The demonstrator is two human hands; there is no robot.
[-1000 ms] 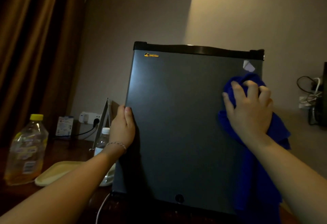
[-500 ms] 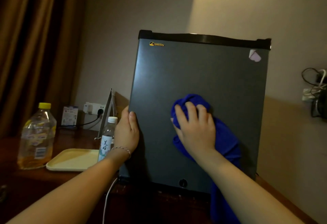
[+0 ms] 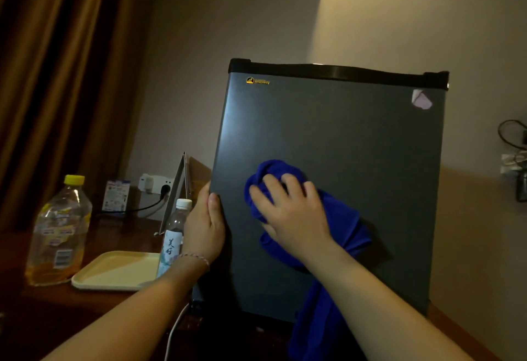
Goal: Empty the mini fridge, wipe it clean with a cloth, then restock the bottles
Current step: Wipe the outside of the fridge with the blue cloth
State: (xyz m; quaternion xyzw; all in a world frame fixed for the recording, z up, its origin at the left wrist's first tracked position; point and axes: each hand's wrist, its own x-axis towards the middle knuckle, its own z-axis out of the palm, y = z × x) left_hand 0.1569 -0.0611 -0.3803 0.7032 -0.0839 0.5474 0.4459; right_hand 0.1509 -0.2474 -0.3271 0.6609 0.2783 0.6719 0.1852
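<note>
The dark grey mini fridge (image 3: 356, 147) stands on the wooden table with its door closed. My right hand (image 3: 288, 212) grips a bunched blue cloth (image 3: 345, 229) and presses it against the lower left of the door; the cloth's tail hangs down past my forearm. My left hand (image 3: 204, 226) grips the door's left edge. A small clear water bottle (image 3: 174, 235) with a white cap stands just left of that hand. A larger bottle (image 3: 58, 232) with a yellow cap and amber liquid stands at the far left.
A cream tray (image 3: 114, 271) lies on the dark wooden table (image 3: 57, 318) between the two bottles. Behind it are a wall socket with a plug (image 3: 155, 185), a small card (image 3: 115, 195) and a leaning flat panel (image 3: 178, 189). Brown curtains (image 3: 57, 75) hang left. Cables (image 3: 513, 149) hang on the right wall.
My right hand slid the blue cloth from the door's upper right down and across to its lower left. My left hand stayed on the door's left edge.
</note>
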